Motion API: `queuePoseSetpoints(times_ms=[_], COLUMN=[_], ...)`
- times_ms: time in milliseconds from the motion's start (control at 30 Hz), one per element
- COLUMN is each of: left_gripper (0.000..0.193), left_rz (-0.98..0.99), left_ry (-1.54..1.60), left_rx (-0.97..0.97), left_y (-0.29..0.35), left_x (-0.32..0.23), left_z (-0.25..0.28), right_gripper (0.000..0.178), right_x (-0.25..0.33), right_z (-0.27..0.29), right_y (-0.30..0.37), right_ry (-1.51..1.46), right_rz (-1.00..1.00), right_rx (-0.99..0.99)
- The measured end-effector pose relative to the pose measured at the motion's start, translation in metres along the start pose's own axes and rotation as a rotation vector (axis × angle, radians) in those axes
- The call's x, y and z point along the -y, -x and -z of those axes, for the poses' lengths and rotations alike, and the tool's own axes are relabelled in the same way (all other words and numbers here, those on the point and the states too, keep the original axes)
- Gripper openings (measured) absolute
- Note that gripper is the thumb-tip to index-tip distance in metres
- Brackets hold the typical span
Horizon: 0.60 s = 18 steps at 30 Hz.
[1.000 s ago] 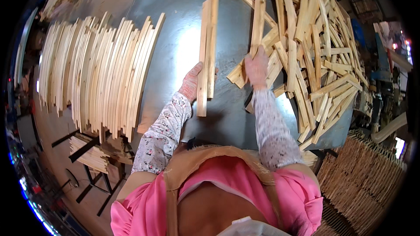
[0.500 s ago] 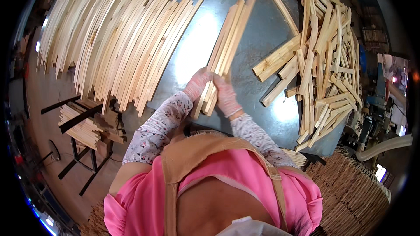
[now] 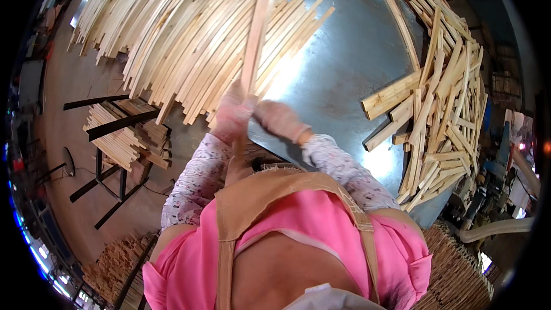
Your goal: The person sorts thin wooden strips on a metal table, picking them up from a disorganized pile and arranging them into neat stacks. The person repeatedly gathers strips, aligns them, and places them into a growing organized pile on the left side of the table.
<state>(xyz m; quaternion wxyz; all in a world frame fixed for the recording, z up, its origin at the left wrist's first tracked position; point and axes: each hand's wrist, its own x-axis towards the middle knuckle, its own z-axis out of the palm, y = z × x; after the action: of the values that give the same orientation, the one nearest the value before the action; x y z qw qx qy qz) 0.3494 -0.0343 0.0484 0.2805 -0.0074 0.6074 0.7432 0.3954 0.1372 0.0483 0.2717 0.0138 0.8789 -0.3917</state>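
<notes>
Left hand [image 3: 232,116] has fingers closed around the stick [image 3: 260,31] near one end, probably for control; beyond them it crosses over lined-up sticks [image 3: 192,46]. Right hand [image 3: 281,120], just beside, is blurred: fingers, I cannot tell.

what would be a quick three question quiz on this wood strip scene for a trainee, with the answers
1. Multiple choice: on which side of the metal tabletop do the jumbled wooden strips lie, from the person's view? A) left B) right C) along the edge nearest the person
2. True or false: the row of wooden strips on the other side is laid roughly parallel.
3. Fill in: the raised wooden strip is in the grip of the ... hand.

Key: 1. B; 2. true; 3. left (left hand).
</notes>
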Motion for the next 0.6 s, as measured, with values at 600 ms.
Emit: queuePoseSetpoints(times_ms=[600], left_gripper=[0.031], left_rz=[-0.283], left_ry=[-1.904], left_rx=[-0.431], left_y=[-0.118], left_x=[-0.099], left_z=[0.2], right_gripper=[0.06], right_x=[-0.016], right_z=[0.141], right_y=[-0.002], right_ry=[0.068], right_rz=[0.169], right_rx=[-0.772])
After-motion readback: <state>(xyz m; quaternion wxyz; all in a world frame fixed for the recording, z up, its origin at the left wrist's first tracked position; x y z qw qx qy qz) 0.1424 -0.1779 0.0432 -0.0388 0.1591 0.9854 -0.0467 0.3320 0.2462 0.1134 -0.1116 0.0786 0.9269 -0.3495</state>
